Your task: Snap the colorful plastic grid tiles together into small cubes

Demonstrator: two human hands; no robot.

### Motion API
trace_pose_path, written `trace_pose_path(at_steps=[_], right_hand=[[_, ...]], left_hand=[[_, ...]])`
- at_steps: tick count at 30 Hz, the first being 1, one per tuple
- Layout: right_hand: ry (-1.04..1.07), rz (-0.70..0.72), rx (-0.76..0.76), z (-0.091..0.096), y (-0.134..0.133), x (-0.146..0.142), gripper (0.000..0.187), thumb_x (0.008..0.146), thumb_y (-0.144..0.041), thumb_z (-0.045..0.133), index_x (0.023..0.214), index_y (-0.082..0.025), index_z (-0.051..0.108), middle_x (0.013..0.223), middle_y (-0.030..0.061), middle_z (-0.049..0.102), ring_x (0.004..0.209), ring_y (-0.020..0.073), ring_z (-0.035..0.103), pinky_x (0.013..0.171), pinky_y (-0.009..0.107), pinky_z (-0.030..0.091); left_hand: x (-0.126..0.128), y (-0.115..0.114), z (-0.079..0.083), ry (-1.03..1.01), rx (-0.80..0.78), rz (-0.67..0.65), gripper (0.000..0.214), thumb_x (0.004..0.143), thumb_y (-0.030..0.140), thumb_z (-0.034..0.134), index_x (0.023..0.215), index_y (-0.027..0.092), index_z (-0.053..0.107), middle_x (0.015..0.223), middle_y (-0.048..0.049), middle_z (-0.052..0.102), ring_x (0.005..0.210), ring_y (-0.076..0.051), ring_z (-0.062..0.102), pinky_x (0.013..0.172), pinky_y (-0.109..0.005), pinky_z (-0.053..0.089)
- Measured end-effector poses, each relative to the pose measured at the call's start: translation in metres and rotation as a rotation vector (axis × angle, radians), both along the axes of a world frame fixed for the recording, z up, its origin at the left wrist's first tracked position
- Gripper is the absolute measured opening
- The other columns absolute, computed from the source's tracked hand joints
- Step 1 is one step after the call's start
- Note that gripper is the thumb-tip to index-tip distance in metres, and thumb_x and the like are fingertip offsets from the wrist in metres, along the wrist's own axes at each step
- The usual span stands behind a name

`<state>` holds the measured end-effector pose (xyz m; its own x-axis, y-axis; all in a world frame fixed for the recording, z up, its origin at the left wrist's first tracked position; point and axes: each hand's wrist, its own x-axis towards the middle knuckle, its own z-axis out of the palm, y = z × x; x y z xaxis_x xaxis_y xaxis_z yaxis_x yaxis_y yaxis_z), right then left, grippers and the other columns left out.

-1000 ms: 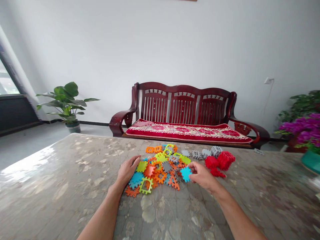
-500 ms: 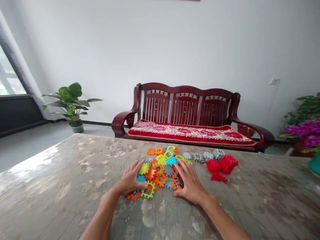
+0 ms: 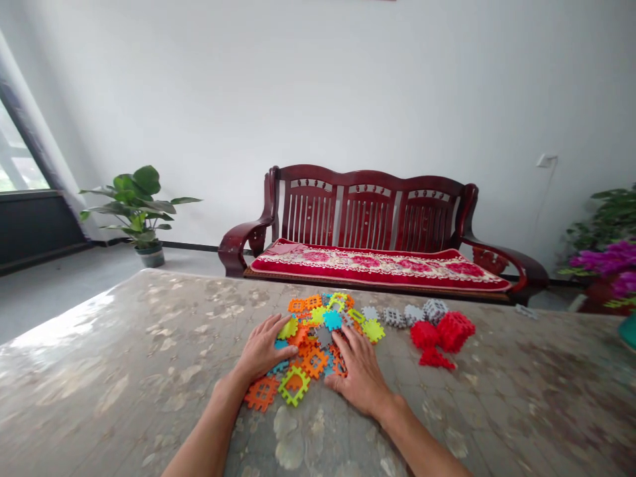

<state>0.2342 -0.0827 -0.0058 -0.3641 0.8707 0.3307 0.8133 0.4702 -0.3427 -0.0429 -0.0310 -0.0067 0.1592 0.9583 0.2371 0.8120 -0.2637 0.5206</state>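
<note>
Fingers point(image 3: 268, 327) of the left hand point(image 3: 257, 352) are extended, with the thumb set well apart; the palm is laid against the left edge of a pile of notched interlocking pieces point(image 3: 314, 362). A lime-green solid piece point(image 3: 289, 328) is touched at the fingertips, and a blue piece point(image 3: 279, 364) is partly covered by the thumb. The right hand point(image 3: 362, 376) is placed at the right edge of the pile, its fingers spread and its thumb held apart. Neither hand is closed around a piece; contact beneath the palms cannot be determined. A bright blue piece point(image 3: 332, 320) is positioned on the pile just beyond the right fingertips, beside a dark gray piece point(image 3: 324, 336). A lime-green frame point(image 3: 295, 385) and an orange windowed piece point(image 3: 262, 393) are located at the near edge. The pile is supported by the patterned tabletop point(image 3: 199, 411). Red assembled pieces point(image 3: 456, 331) are set apart at right, near gray pieces point(image 3: 394, 317).
</note>
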Motion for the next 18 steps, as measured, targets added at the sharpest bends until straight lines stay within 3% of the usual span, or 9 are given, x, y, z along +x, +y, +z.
trace_pose_path(at_steps=[2,5,9,14,18], right_hand=[[0.086,0.017,0.043,0.003,-0.001,0.003,0.067,0.083,-0.061,0.055,0.14,-0.025,0.046,0.148,0.0094,0.04,0.136,0.0307,0.034,0.113,0.051,0.026],[0.224,-0.046,0.093,0.007,0.002,0.01,0.041,0.094,-0.044,0.044,0.128,-0.027,0.056,0.137,0.0066,0.053,0.127,0.024,0.046,0.109,0.044,0.034],[0.274,-0.267,0.132,0.001,0.014,0.027,0.038,0.093,-0.033,0.04,0.125,-0.022,0.058,0.135,0.0088,0.054,0.127,0.0246,0.045,0.11,0.046,0.033],[0.301,-0.314,0.002,-0.01,0.025,0.039,0.041,0.088,-0.027,0.04,0.125,-0.021,0.057,0.129,0.0086,0.059,0.121,0.0235,0.052,0.105,0.043,0.039],[0.305,-0.279,0.055,-0.002,0.033,0.038,0.042,0.083,-0.021,0.042,0.12,-0.022,0.061,0.128,0.0065,0.06,0.121,0.0227,0.051,0.107,0.043,0.038]], left_hand=[[-0.004,0.005,0.002,-0.149,-0.023,0.0,0.07,0.075,0.062,0.057,0.133,0.023,0.056,0.142,-0.0103,0.052,0.133,-0.029,0.044,0.112,-0.042,0.031],[-0.011,0.009,0.001,-0.455,-0.008,0.103,0.062,0.087,0.06,0.038,0.13,0.02,0.058,0.138,-0.0076,0.056,0.13,-0.025,0.048,0.111,-0.039,0.035],[-0.019,0.014,-0.009,-0.746,0.009,0.24,0.063,0.09,0.059,0.032,0.13,0.017,0.057,0.136,-0.0092,0.058,0.119,-0.023,0.058,0.1,-0.035,0.047],[-0.021,0.026,-0.017,-0.656,0.03,0.298,0.06,0.084,0.06,0.043,0.116,0.015,0.066,0.12,-0.0091,0.068,0.107,-0.024,0.063,0.093,-0.033,0.05],[-0.02,0.029,-0.013,-0.557,0.031,0.345,0.057,0.083,0.058,0.044,0.114,0.016,0.067,0.101,-0.0054,0.074,0.09,-0.022,0.067,0.081,-0.031,0.052]])
